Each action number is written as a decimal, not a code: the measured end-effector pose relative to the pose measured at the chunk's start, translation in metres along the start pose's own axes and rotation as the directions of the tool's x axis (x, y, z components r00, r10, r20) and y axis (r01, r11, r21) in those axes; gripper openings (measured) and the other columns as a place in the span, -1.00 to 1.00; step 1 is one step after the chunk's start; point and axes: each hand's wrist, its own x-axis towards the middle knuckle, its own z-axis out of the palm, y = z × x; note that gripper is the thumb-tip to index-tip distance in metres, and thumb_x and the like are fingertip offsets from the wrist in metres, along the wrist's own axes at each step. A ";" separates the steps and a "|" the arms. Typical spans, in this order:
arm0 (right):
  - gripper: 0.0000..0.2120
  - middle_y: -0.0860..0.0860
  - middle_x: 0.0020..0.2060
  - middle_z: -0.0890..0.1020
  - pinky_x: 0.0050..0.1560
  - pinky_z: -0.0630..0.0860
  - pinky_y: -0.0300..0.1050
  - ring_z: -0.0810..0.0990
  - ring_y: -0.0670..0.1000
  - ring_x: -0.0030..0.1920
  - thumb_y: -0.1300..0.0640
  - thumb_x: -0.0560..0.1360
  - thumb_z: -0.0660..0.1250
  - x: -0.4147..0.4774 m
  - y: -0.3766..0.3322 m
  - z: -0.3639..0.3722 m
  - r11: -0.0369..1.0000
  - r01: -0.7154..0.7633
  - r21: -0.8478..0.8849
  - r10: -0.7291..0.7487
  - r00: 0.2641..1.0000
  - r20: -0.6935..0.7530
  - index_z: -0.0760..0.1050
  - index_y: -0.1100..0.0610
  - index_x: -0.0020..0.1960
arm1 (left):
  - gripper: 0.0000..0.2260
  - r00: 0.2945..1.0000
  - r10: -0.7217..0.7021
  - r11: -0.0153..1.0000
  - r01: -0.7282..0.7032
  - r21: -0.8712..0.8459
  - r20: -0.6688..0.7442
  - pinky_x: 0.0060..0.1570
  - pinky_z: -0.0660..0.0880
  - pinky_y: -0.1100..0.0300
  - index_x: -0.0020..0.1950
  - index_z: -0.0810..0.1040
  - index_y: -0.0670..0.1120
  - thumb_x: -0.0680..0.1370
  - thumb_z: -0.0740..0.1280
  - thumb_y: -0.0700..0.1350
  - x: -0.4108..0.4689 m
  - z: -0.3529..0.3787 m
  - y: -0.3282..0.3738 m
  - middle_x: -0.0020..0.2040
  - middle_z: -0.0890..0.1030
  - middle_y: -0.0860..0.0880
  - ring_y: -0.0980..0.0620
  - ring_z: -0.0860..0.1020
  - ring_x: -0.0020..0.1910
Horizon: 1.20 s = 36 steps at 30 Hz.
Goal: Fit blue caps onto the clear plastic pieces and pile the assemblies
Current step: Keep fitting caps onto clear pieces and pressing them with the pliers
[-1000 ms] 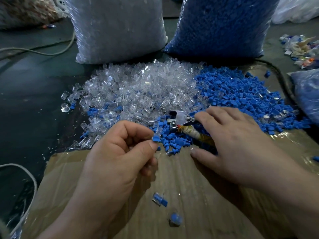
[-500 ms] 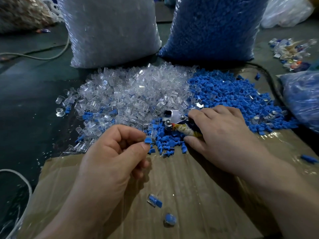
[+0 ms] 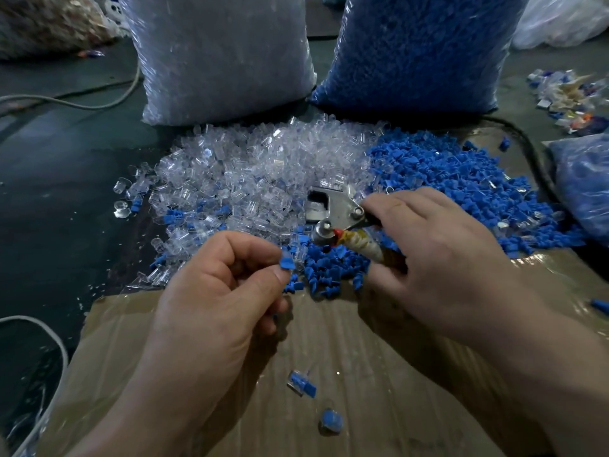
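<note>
Slippage is the risk: the left hand (image 3: 217,301) pinches a blue cap (image 3: 286,261) by its edge, at 7 o'clock from the metal tool (image 3: 333,209) gripped by the right hand (image 3: 438,255); dropped, it would vanish among the loose caps (image 3: 329,270) beneath.

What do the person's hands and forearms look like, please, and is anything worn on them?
Both the left hand and right hand are bare: no gloves, rings or watch show. The forearms are bare too, with no sleeve in view.
</note>
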 end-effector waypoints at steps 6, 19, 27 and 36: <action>-0.44 -0.05 0.16 0.48 -0.01 0.44 -0.12 0.48 -0.02 0.04 -0.07 0.38 0.26 -0.005 0.002 -0.012 0.996 0.006 0.085 -0.007 1.000 0.012 0.45 0.08 0.34 | -0.85 1.000 0.010 1.000 -0.010 0.005 -0.015 -0.49 0.47 0.28 -0.12 0.65 0.11 0.37 0.48 -0.11 0.002 -0.002 -0.006 -0.33 0.63 0.00 0.09 0.60 -0.41; -0.41 0.01 -0.08 0.65 -0.12 0.61 -0.02 0.61 0.06 -0.09 -0.05 0.38 0.17 -0.017 -0.010 -0.014 0.977 0.212 0.006 -0.212 0.975 0.068 0.49 0.21 0.33 | -0.87 0.994 0.112 0.993 -0.112 0.039 0.009 -0.46 0.47 0.33 -0.15 0.65 0.11 0.36 0.46 -0.09 -0.003 0.001 0.002 -0.35 0.64 0.03 0.15 0.55 -0.43; -0.42 -0.04 -0.07 0.65 -0.02 0.50 -0.12 0.61 0.01 -0.10 -0.11 0.42 0.14 -0.017 -0.012 -0.012 0.976 0.218 -0.026 -0.215 0.973 0.089 0.50 0.18 0.31 | -0.85 0.985 0.169 0.971 -0.162 0.176 -0.029 -0.39 0.55 0.12 -0.12 0.62 0.19 0.38 0.43 -0.06 -0.007 0.002 0.007 -0.30 0.65 0.03 0.00 0.59 -0.37; -0.63 -0.13 -0.28 0.55 -0.20 0.57 -0.07 0.55 -0.02 -0.26 -0.19 0.40 0.11 -0.014 -0.015 -0.011 0.983 0.184 0.019 -0.185 0.976 0.117 0.52 0.02 -0.02 | -0.83 0.982 0.190 0.954 -0.183 0.236 -0.008 -0.38 0.59 0.11 -0.10 0.61 0.21 0.38 0.43 -0.05 -0.011 0.001 0.007 -0.25 0.66 0.01 0.01 0.62 -0.35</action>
